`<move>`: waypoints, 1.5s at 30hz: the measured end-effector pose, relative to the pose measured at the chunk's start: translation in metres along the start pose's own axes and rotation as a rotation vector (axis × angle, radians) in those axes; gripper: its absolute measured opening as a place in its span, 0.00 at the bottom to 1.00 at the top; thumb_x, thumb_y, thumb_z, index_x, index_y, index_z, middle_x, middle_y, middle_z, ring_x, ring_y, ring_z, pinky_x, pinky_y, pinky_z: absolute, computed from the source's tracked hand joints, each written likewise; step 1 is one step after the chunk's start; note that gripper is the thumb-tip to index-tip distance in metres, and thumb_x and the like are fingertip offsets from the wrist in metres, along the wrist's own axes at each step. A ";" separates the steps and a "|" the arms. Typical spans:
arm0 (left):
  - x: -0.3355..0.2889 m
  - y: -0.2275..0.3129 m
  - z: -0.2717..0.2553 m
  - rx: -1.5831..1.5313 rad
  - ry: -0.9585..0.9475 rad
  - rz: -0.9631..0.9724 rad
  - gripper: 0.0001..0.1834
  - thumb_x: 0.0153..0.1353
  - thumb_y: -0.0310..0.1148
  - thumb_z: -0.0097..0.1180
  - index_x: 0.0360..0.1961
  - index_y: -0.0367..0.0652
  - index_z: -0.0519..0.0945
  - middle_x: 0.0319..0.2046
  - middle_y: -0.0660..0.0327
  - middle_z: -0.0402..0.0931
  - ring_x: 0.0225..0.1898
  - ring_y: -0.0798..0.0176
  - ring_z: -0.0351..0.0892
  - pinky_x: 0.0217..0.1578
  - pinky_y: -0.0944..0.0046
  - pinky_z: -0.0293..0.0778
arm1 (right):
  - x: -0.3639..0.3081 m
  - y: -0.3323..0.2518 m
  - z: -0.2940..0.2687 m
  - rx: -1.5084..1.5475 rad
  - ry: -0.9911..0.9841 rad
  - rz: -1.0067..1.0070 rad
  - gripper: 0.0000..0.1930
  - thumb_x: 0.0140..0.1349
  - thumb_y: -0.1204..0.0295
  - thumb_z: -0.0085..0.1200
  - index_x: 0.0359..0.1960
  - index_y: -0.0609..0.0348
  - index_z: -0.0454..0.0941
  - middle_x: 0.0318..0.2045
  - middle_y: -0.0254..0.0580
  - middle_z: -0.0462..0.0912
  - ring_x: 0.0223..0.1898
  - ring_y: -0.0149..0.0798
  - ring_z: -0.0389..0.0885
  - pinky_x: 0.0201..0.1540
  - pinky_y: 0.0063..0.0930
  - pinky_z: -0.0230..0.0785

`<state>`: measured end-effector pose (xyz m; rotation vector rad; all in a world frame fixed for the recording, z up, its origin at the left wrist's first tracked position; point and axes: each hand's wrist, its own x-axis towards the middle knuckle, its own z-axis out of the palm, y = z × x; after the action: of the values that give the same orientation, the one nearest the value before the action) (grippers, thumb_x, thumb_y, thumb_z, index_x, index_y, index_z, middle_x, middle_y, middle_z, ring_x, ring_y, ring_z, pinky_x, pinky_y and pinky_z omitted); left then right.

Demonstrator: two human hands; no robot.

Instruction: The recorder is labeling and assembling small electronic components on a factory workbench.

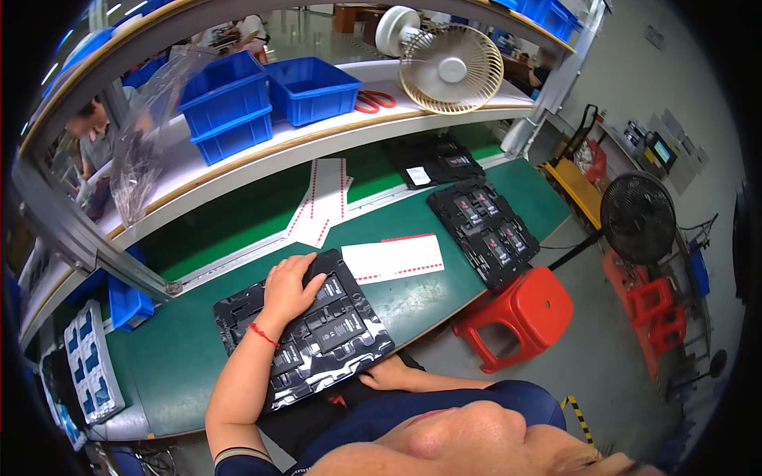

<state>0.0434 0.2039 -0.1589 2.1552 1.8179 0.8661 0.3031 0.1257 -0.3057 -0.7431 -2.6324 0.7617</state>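
Observation:
A black moulded plastic tray (361, 324) lies on the green table in front of me, tilted toward the near edge. Flat black battery-like packs (341, 332) with white print sit in its pockets. My left hand (290, 293), with a red cord bracelet at the wrist, reaches across the tray. Its fingers bend over the far edge and the thumb lies apart on top. At the near right corner my right hand (387, 373) holds the tray's rim; its fingertips are partly hidden. White label sheets (393, 258) with red marks lie just beyond the tray.
Another loaded black tray (484, 230) lies to the right, with a further one (435, 161) behind it. More label sheets (321, 198) lie toward the shelf. Blue bins (313, 91), red scissors (375, 101) and a fan (452, 70) stand above. A red stool (520, 317) stands beside the table.

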 end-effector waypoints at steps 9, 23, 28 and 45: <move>-0.002 -0.008 -0.001 0.038 0.049 0.011 0.25 0.61 0.46 0.60 0.53 0.42 0.79 0.47 0.54 0.80 0.51 0.48 0.77 0.53 0.51 0.70 | -0.016 0.042 0.014 0.126 0.129 0.389 0.30 0.56 0.49 0.59 0.56 0.54 0.77 0.55 0.51 0.79 0.56 0.57 0.76 0.57 0.45 0.69; -0.001 -0.007 0.010 0.067 0.037 -0.013 0.26 0.62 0.50 0.57 0.55 0.43 0.79 0.45 0.53 0.80 0.51 0.49 0.77 0.55 0.51 0.67 | -0.019 0.049 0.022 0.010 0.250 0.263 0.26 0.58 0.55 0.60 0.54 0.57 0.78 0.53 0.54 0.79 0.55 0.59 0.76 0.59 0.46 0.67; -0.002 -0.004 0.009 0.052 0.031 -0.018 0.26 0.62 0.50 0.58 0.54 0.43 0.79 0.45 0.53 0.80 0.50 0.48 0.77 0.55 0.51 0.68 | -0.021 0.050 0.023 0.056 0.181 0.322 0.27 0.60 0.55 0.59 0.56 0.58 0.76 0.56 0.55 0.77 0.56 0.60 0.74 0.59 0.46 0.65; 0.002 -0.010 0.008 0.043 0.079 0.019 0.24 0.61 0.47 0.59 0.53 0.44 0.81 0.47 0.51 0.80 0.51 0.48 0.78 0.54 0.49 0.69 | 0.046 -0.018 -0.272 -0.206 0.119 0.030 0.09 0.60 0.73 0.59 0.41 0.62 0.81 0.36 0.47 0.84 0.41 0.49 0.83 0.47 0.38 0.73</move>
<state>0.0391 0.2099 -0.1697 2.1976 1.8719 0.9380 0.3702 0.2493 -0.0682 -0.8564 -2.6220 0.4423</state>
